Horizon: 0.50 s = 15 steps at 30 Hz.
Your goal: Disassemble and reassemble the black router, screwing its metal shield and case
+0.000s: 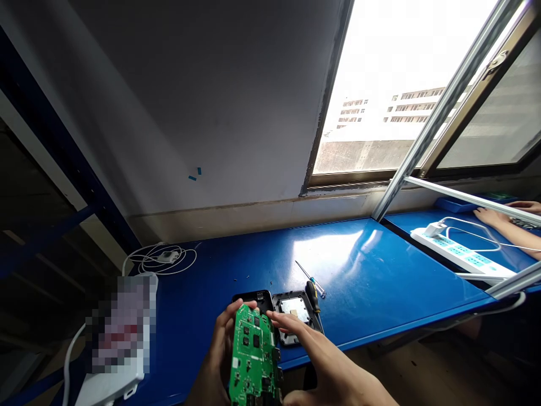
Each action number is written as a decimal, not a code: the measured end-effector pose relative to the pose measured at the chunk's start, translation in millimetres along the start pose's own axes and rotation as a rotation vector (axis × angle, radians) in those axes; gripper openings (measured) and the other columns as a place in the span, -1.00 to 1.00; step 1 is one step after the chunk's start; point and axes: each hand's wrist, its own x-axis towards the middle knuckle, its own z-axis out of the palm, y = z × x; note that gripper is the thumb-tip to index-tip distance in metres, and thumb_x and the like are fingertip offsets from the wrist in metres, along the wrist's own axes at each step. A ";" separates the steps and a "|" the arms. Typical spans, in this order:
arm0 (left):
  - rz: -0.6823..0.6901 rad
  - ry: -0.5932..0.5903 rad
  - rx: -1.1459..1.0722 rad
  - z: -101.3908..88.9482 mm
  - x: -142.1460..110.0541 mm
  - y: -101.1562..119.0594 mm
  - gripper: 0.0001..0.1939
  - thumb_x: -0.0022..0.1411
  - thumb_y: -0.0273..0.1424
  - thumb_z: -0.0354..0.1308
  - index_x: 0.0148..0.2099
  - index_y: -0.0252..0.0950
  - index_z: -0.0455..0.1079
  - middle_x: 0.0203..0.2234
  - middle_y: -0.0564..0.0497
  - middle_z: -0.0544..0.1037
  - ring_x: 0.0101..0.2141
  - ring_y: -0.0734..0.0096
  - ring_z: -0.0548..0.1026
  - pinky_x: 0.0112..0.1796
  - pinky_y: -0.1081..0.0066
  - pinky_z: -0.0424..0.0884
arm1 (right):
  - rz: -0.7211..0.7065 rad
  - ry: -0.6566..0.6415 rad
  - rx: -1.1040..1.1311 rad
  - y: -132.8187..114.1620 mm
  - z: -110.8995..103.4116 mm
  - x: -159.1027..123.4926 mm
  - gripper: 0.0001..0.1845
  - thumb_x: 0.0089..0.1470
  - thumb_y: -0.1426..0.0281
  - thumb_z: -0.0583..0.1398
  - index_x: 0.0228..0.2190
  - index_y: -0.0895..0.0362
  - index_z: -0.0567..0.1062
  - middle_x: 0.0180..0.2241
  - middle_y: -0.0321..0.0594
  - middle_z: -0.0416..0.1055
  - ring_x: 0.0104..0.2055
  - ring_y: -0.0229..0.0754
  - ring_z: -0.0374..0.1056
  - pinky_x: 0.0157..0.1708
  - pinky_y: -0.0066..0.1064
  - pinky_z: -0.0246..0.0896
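Observation:
A green circuit board [253, 355] with black chips and connectors along its right edge is held up, tilted, near the table's front edge. My left hand [220, 344] is closed round its left side, fingers behind it. At the right edge, my right hand [325, 355] has its fingers at the upper corner and its thumb low by the connectors. Behind the board lie a black plastic case half [245, 295], partly hidden, and another case part [291, 299] with a silvery plate inside. A black-and-yellow screwdriver [311, 296] rests against that part.
A thin-shafted screwdriver [313, 279] and several tiny screws lie on the blue table [359, 293]. Coiled white cable [169, 258] and a white device [114, 378] are at left. Beyond a metal post, a power strip [459, 251] and another person's hands [494, 217] show.

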 end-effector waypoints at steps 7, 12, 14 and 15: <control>-0.019 -0.007 0.145 -1.4 3.1 -4.2 0.18 0.01 0.14 0.40 0.47 0.01 -0.19 0.30 -0.20 0.30 0.24 -0.25 0.35 0.10 -0.09 0.47 | 0.005 0.034 0.052 -5.2 4.4 0.0 0.17 -0.13 0.28 0.49 0.37 -0.03 0.03 0.33 0.01 0.22 0.29 0.08 0.29 0.24 -0.16 0.30; -0.044 -0.016 -0.001 2.4 0.8 -6.0 -0.02 0.12 0.20 0.27 0.41 -0.04 -0.06 0.33 -0.22 0.25 0.27 -0.18 0.33 0.16 -0.03 0.43 | 0.031 0.019 0.084 -5.0 5.3 -0.2 0.16 -0.14 0.28 0.50 0.36 -0.04 0.07 0.27 0.01 0.31 0.23 0.10 0.36 0.20 -0.15 0.34; -0.037 -0.034 0.004 1.8 0.7 -5.3 0.04 0.05 0.20 0.32 0.40 -0.03 -0.06 0.32 -0.23 0.27 0.26 -0.19 0.33 0.16 -0.04 0.42 | 0.034 0.023 0.086 -4.5 6.7 -1.3 0.17 -0.15 0.33 0.49 0.37 -0.04 0.05 0.25 -0.01 0.34 0.23 0.09 0.37 0.20 -0.16 0.34; -0.035 -0.049 0.006 1.4 0.6 -4.9 0.09 0.01 0.20 0.36 0.41 -0.02 -0.07 0.32 -0.23 0.27 0.26 -0.20 0.33 0.15 -0.05 0.43 | 0.038 0.022 0.084 -4.5 7.6 -1.8 0.18 -0.16 0.35 0.48 0.37 -0.04 0.04 0.24 -0.01 0.34 0.23 0.08 0.37 0.21 -0.17 0.34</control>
